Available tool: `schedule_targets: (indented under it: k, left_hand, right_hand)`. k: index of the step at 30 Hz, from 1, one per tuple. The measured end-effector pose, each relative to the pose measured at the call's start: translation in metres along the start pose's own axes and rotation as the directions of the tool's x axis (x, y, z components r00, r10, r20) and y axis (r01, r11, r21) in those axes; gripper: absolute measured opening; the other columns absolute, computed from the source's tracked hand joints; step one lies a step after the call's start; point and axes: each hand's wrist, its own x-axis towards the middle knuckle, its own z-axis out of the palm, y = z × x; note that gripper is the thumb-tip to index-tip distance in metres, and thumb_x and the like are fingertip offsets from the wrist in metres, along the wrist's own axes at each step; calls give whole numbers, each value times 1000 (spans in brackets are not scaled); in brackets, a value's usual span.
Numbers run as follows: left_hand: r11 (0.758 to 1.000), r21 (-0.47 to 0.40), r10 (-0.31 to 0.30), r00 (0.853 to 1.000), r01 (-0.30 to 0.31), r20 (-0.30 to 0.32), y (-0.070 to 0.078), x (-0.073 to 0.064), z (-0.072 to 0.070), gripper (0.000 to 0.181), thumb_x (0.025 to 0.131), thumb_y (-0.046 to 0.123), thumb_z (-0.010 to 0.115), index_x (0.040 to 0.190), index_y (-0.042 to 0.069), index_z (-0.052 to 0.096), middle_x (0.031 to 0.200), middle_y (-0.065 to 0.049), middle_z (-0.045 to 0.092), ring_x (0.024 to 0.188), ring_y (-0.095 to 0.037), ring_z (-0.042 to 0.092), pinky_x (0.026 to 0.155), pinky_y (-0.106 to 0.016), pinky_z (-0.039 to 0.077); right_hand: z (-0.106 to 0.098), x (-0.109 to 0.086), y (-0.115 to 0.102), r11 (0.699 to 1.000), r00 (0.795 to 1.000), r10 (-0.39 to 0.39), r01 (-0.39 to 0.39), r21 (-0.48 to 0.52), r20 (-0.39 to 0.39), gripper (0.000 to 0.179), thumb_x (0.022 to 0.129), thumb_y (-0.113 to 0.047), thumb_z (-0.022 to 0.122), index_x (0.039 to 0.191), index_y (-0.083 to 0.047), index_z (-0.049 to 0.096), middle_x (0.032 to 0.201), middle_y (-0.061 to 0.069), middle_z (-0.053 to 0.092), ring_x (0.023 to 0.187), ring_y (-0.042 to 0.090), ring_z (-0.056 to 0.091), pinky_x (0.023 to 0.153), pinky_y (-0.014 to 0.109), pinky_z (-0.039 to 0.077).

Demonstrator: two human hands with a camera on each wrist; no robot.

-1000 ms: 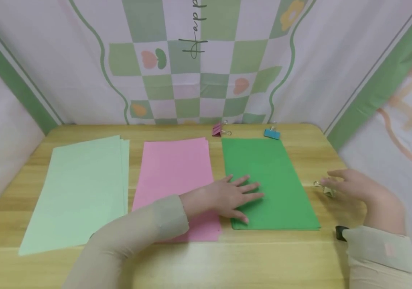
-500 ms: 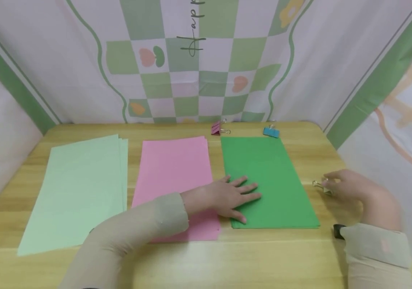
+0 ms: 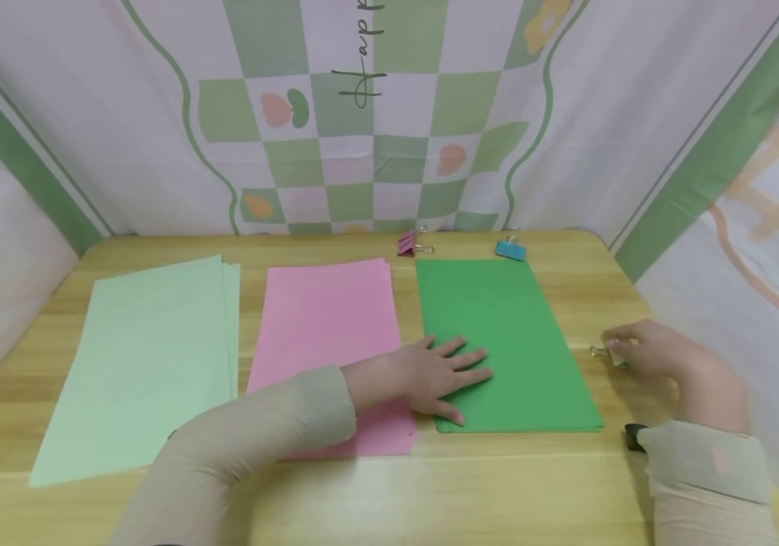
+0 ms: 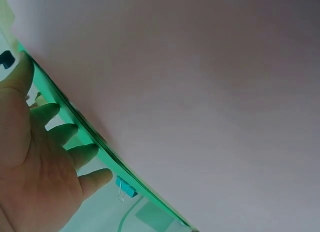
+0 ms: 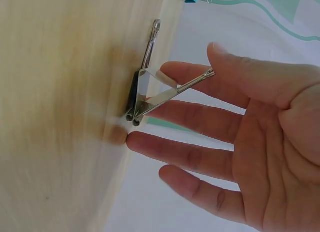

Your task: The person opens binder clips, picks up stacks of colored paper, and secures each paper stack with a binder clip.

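Observation:
My left hand point(image 3: 433, 377) lies spread on the stack of green paper point(image 3: 498, 303) in the head view. The left wrist view shows its fingertips along the green stack's edge, seen from low down. At the right, my right hand point(image 3: 662, 355) is at a pale binder clip point(image 3: 617, 358) on the table. In the right wrist view the binder clip point(image 5: 143, 87) has its wire handles spread. My thumb is close by the end of one handle, while the other fingers extend behind and beside the clip, not closed around it.
A pink paper stack point(image 3: 328, 318) and a pale green one point(image 3: 150, 364) lie to the left on the wooden table point(image 3: 485, 485). At the back edge are a pink binder clip point(image 3: 406, 244) and a blue binder clip point(image 3: 510, 250). A patterned cloth point(image 3: 348, 167) hangs behind.
My right hand has moved slightly left and in closer around the pale binder clip, covering more of it. My left hand stays spread on the green paper.

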Motion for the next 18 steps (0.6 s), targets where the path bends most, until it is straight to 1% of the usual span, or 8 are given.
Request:
schedule_targets:
  k: [4, 6, 10, 12, 14, 16, 17, 18]
  left_hand:
    - [1000, -10, 4, 1000, -4, -3, 1, 0, 1, 80, 96, 67, 38, 160, 34, 2, 168, 6, -7, 156, -29, -5, 124, -56, 16]
    - [1000, -17, 5, 1000, -5, -3, 2, 0, 1, 80, 96, 67, 38, 160, 34, 2, 169, 6, -7, 156, -30, -5, 124, -56, 16]
    - [1000, -26, 8, 1000, -8, -6, 3, -1, 2, 79, 97, 66, 38, 160, 34, 3, 169, 5, -7, 156, -31, -5, 124, -54, 17]
    - [1000, -28, 9, 1000, -10, -6, 3, -1, 3, 79, 97, 66, 38, 160, 34, 3, 169, 5, -7, 156, -31, -5, 124, -53, 18]
    - [999, -29, 13, 1000, -13, -8, 3, -1, 3, 79, 97, 66, 38, 160, 34, 3, 169, 5, -7, 155, -31, -5, 124, -53, 18]
    - [999, -30, 16, 1000, -16, -9, 2, -1, 3, 79, 97, 65, 38, 160, 34, 3, 169, 4, -7, 155, -32, -5, 124, -53, 19]
    - [999, -30, 17, 1000, -17, -10, 2, -1, 3, 79, 97, 65, 38, 160, 33, 3, 169, 4, -7, 155, -31, -5, 124, -53, 19]
    - [999, -30, 18, 1000, -18, -11, 2, -1, 4, 79, 97, 65, 38, 160, 33, 3, 169, 4, -7, 155, -32, -5, 124, -52, 19]
  right_hand:
    - [0, 0, 1, 1000, 1000, 8, -8, 3, 9, 39, 99, -7, 50, 128, 19, 52, 124, 42, 56, 114, 62, 51, 94, 71, 42]
    - [0, 0, 1, 1000, 1000, 16, -16, -4, 14, 42, 100, -8, 50, 130, 22, 47, 127, 44, 52, 118, 65, 45, 96, 73, 39]
    - [-1, 1, 1, 999, 1000, 24, -24, -28, 4, 48, 101, -11, 50, 128, 27, 42, 122, 47, 51, 113, 66, 46, 95, 72, 40]
    - [0, 1, 2, 999, 999, 36, -35, -19, 4, 36, 102, -12, 50, 112, 22, 57, 97, 40, 62, 91, 57, 59, 83, 61, 51]
    - [0, 1, 2, 999, 999, 44, -44, 0, 7, 31, 102, -12, 49, 85, 10, 62, 69, 22, 60, 66, 37, 59, 66, 46, 52]
    - [0, 1, 3, 998, 998, 56, -56, 24, 17, 39, 103, -13, 48, 64, -3, 52, 56, 2, 45, 53, 18, 45, 55, 33, 41]
    - [0, 1, 3, 997, 998, 64, -65, 40, 26, 43, 103, -13, 47, 60, -11, 45, 54, -4, 37, 52, 12, 37, 53, 29, 35]
    - [0, 1, 3, 996, 997, 73, -74, 49, 31, 45, 104, -15, 46, 59, -13, 43, 54, -5, 35, 51, 11, 36, 53, 28, 34]
